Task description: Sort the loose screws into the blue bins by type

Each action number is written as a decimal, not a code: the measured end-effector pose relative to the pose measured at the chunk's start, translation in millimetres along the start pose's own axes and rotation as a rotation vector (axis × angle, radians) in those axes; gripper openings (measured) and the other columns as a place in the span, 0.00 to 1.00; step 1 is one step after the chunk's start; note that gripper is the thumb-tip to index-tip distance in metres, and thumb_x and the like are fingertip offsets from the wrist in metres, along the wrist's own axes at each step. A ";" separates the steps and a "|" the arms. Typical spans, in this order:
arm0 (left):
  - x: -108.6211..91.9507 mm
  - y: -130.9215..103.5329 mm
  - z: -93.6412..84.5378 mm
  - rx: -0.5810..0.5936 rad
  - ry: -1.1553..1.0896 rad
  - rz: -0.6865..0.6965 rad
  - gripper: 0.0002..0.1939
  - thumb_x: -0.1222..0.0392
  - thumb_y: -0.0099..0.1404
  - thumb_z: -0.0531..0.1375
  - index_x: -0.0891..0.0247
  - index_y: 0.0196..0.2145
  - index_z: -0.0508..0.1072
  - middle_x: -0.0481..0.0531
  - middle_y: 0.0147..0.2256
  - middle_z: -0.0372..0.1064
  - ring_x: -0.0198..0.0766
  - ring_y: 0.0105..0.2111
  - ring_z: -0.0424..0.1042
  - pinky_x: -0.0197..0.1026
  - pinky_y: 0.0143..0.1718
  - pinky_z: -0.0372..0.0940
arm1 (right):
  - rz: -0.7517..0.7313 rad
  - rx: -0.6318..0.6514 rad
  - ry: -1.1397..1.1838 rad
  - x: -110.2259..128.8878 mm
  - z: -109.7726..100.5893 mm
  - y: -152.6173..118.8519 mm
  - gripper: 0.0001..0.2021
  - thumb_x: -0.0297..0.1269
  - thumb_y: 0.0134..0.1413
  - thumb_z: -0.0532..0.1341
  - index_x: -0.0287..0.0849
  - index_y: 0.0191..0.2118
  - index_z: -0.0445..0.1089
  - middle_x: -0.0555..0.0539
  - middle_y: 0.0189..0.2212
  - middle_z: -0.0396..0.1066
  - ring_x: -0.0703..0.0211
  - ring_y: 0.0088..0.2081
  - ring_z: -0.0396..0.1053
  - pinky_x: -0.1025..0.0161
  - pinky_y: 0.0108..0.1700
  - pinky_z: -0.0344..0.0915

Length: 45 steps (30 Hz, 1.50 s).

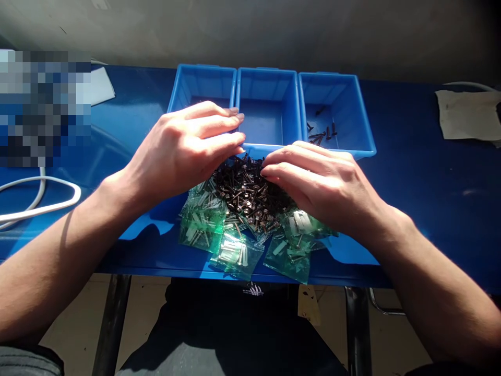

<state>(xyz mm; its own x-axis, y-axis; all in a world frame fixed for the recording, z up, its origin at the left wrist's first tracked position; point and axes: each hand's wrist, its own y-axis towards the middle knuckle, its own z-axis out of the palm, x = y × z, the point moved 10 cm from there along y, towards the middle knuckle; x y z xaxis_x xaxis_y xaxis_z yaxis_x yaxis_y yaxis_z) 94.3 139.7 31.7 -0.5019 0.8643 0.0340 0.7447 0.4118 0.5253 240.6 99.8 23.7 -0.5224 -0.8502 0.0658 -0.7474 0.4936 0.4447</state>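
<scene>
A heap of dark screws (pixel 250 196), some with shiny hex heads, lies in front of three blue bins. Over the front of the left bin (pixel 203 78) my left hand (pixel 191 136) stretches out its fingers, tips close to the middle bin (pixel 268 109); its thumb is hidden. My right hand (pixel 319 175) has its fingers bent together at the right side of the heap. Whatever its fingertips hold is hidden. Several dark screws (pixel 327 133) lie in the right bin (pixel 358 120). Clear-green packets of screws and pale plugs (pixel 237 256) surround the heap's near side.
A white cable (pixel 58 209) loops over the blue table (pixel 415 209) at left. White paper (pixel 100 86) lies at the back left, and a beige piece (pixel 469 115) at the far right. The table's front edge runs just beyond my lap.
</scene>
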 end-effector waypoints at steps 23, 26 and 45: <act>-6.8 0.7 -1.8 -0.008 0.085 0.066 0.12 0.59 0.85 0.60 0.61 0.58 0.82 0.57 0.59 0.83 0.51 0.60 0.83 0.55 0.58 0.86 | 0.300 -0.286 0.594 -18.1 -28.5 1.6 0.08 0.26 0.69 0.71 0.48 0.43 0.85 0.47 0.43 0.85 0.52 0.45 0.84 0.50 0.47 0.85; -2.5 0.7 2.3 0.041 0.102 0.026 0.12 0.58 0.85 0.61 0.58 0.58 0.83 0.54 0.60 0.82 0.48 0.62 0.82 0.53 0.61 0.85 | 0.404 -0.364 0.734 -29.0 -25.2 -2.4 0.10 0.23 0.65 0.73 0.46 0.43 0.87 0.47 0.42 0.86 0.52 0.44 0.85 0.53 0.44 0.87; -10.1 1.9 -3.3 -0.023 0.106 0.076 0.11 0.61 0.85 0.62 0.68 0.56 0.81 0.59 0.58 0.82 0.51 0.59 0.84 0.54 0.58 0.85 | -0.036 0.017 0.163 7.2 3.4 -3.6 0.08 0.36 0.78 0.66 0.44 0.53 0.83 0.42 0.49 0.80 0.55 0.43 0.77 0.56 0.37 0.77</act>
<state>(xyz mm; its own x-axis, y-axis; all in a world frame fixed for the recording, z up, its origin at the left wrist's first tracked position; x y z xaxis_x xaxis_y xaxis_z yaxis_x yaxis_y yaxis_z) 99.4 130.8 35.1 -0.4887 0.8570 0.1634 0.7726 0.3381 0.5374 238.1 92.6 19.5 -0.4224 -0.8852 0.1949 -0.7720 0.4640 0.4344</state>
